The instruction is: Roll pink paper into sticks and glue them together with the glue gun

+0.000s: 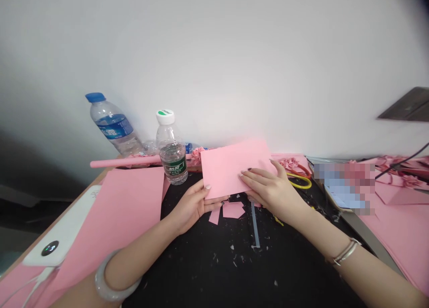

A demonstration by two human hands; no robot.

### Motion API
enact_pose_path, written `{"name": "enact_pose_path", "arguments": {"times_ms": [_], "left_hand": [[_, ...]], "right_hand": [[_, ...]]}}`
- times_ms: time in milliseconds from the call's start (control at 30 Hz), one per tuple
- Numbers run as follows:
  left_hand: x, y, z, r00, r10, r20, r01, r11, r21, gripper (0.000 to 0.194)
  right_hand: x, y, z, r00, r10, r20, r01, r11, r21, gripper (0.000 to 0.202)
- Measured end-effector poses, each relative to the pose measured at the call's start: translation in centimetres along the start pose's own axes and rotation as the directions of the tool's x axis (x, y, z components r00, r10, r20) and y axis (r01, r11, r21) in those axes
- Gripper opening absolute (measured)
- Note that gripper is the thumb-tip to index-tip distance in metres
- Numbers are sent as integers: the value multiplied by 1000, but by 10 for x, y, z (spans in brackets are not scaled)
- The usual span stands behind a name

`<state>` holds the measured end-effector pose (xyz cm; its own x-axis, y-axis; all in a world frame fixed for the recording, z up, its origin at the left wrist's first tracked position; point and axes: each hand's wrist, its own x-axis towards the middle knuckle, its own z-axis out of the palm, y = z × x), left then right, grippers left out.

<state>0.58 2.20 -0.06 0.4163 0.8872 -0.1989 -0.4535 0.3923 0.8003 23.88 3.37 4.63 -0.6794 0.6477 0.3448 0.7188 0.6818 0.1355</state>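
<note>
A rectangular sheet of pink paper (231, 167) is held up, tilted, over the black work surface. My left hand (192, 205) grips its lower left corner, thumb in front and fingers beneath. Across the lower right of the sheet lies my right hand (268, 185), its fingers stretched over the front and the thumb near the right edge. Small cut pieces of pink paper (233, 210) lie just below the sheet. Beside them is a translucent bluish strip (255, 225), possibly a glue stick. Whatever sits behind the sheet is hidden.
Two water bottles (172, 154) stand at the back left. Larger pink sheets (130, 205) and a white power bank (67, 229) with a cable lie left. Scissors with yellow handles (300, 181), crumpled pink paper flowers (290, 163) and a pixelated phone-like object (345, 189) are on the right.
</note>
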Motion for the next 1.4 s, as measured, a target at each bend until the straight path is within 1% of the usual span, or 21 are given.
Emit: {"name": "enact_pose_path", "arguments": {"times_ms": [100, 300, 433, 600, 800, 933, 1033, 1167, 1233, 1400], "left_hand": [[1, -2, 0, 1000, 1, 4, -2, 1000, 14, 40], [0, -2, -1, 1000, -3, -2, 3, 1000, 24, 40], [0, -2, -1, 1000, 1, -12, 0, 999, 32, 39], [0, -2, -1, 1000, -3, -21, 3, 999, 34, 41], [1, 0, 1, 999, -17, -47, 17, 1000, 17, 41], [1, 1, 1, 998, -11, -55, 11, 1000, -6, 40], [0, 1, 2, 998, -15, -58, 15, 1000, -3, 39], [1, 1, 1, 998, -13, -60, 13, 1000, -7, 39], [1, 0, 0, 998, -13, -63, 13, 1000, -11, 39], [0, 2, 2, 996, -24, -88, 23, 1000, -8, 39]], "right_hand": [[4, 0, -5, 1000, 19, 16, -19, 1000, -21, 36], [14, 7, -10, 996, -32, 78, 33, 999, 1, 46], [19, 12, -14, 995, -41, 93, 39, 999, 20, 40], [20, 16, -18, 994, -59, 95, 55, 997, 47, 45], [19, 13, -16, 987, -95, 128, 90, 995, 45, 44], [20, 12, -17, 986, -124, 116, 119, 992, 44, 33], [21, 12, -19, 986, -115, 119, 109, 992, 59, 28], [21, 14, -20, 988, -91, 128, 80, 993, 82, 32], [20, 16, -20, 989, -80, 123, 70, 994, 83, 30], [19, 18, -20, 988, -107, 111, 98, 991, 86, 30]]}}
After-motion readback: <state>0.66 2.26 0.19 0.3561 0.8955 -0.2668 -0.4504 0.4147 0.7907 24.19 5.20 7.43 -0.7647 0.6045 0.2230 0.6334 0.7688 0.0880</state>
